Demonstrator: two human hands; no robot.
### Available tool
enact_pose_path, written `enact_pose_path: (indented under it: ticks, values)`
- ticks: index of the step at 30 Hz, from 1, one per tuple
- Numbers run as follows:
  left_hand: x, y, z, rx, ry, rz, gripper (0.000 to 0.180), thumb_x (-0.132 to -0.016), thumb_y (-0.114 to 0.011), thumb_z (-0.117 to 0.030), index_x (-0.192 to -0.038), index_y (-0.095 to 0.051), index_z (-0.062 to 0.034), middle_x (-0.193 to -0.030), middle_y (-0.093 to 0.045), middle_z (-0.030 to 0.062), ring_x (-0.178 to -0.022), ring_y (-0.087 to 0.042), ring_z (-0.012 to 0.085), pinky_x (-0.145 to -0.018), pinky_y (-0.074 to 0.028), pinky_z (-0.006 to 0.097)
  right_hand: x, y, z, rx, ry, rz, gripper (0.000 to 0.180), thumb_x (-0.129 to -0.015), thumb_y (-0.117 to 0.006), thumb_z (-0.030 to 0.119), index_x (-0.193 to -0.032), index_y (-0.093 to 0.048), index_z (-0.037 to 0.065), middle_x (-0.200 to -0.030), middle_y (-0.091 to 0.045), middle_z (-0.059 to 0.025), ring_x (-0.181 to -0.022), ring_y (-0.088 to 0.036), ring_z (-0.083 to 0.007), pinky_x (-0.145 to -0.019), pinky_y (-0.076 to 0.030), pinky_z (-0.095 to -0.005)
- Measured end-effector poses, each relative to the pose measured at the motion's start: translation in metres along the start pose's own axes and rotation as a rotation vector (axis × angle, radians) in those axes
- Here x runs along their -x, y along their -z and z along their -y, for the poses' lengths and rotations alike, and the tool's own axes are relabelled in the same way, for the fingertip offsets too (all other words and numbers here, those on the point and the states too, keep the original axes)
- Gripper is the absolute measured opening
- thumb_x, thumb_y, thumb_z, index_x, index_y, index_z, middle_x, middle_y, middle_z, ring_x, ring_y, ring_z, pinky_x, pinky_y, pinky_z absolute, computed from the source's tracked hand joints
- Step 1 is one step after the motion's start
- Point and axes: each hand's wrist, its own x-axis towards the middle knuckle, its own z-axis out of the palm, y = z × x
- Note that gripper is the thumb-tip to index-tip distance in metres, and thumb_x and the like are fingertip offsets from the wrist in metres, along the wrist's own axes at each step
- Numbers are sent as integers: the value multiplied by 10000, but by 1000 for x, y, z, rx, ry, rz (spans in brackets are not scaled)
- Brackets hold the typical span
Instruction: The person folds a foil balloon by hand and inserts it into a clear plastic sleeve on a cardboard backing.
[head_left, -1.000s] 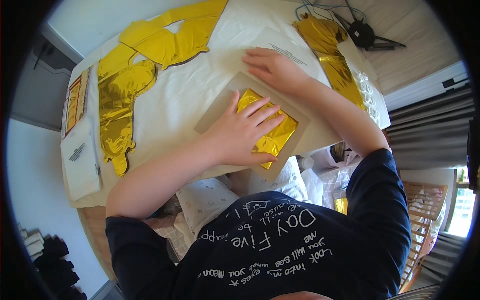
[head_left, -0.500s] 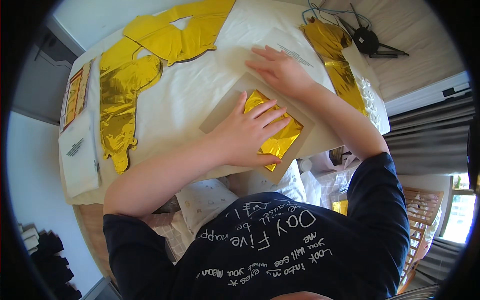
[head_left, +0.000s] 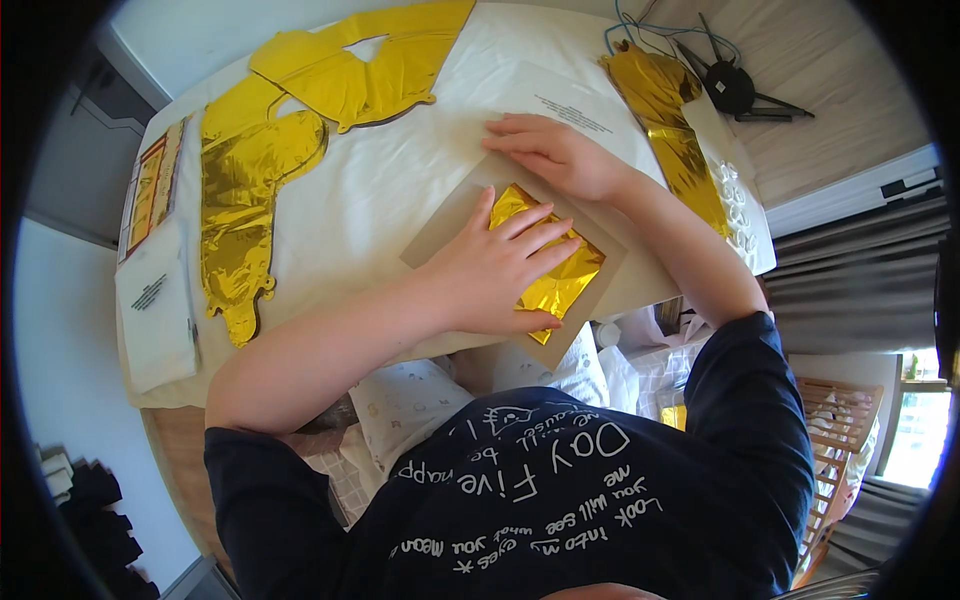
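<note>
My left hand lies flat with spread fingers on a folded gold foil balloon. The shiny foil shows between and beyond the fingers. Under it is a grey-brown card, tilted on the table near its front edge. My right hand is stretched out at the far edge of the card, fingers close together and palm down, apparently empty. Beneath and beyond it lies a clear printed plastic bag; whether the card is partly inside the bag I cannot tell.
Flat gold foil balloons lie at the left and far side, another gold foil balloon at the right. Small white rings sit by the right edge. A stack of clear bags is at the left. A black router stands beyond the table.
My right hand has drawn slightly back and left toward the card's far edge, its fingers now closer together. My left hand stays on the foil.
</note>
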Motion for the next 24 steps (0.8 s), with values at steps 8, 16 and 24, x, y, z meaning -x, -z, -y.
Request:
enact_pose_path:
  ticks: [8, 16, 24]
  values:
    - [0, 1, 1, -45, -25, -6, 925, -933, -522, -760, -1587, -428, -113, -1664, -378, 110, -1573, -276, 297, -1186, -159, 769, 8, -1, -19, 129, -231, -191, 419, -1008, -642, 306, -1389, -678, 133, -1548, -531, -187, -1448, -470, -401, -1209, -364, -467]
    - [1, 1, 0, -26, -11, 3, 924, -916, -559, -751, -1583, -436, -124, -1661, -381, 109, -1569, -285, 296, -1189, -153, 764, 9, -5, -7, 96, -271, -182, 369, -1018, -646, 265, -1358, -709, 138, -1543, -550, -167, -1503, -396, -417, -1217, -355, -480]
    - [1, 2, 0, -15, 7, 15, 930, -896, -595, -747, -1584, -436, -142, -1660, -384, 101, -1566, -292, 303, -1191, -150, 763, 11, 0, 6, 102, -212, -127, 364, -1043, -614, 264, -1373, -693, 133, -1555, -537, -160, -1510, -381, -420, -1235, -322, -487]
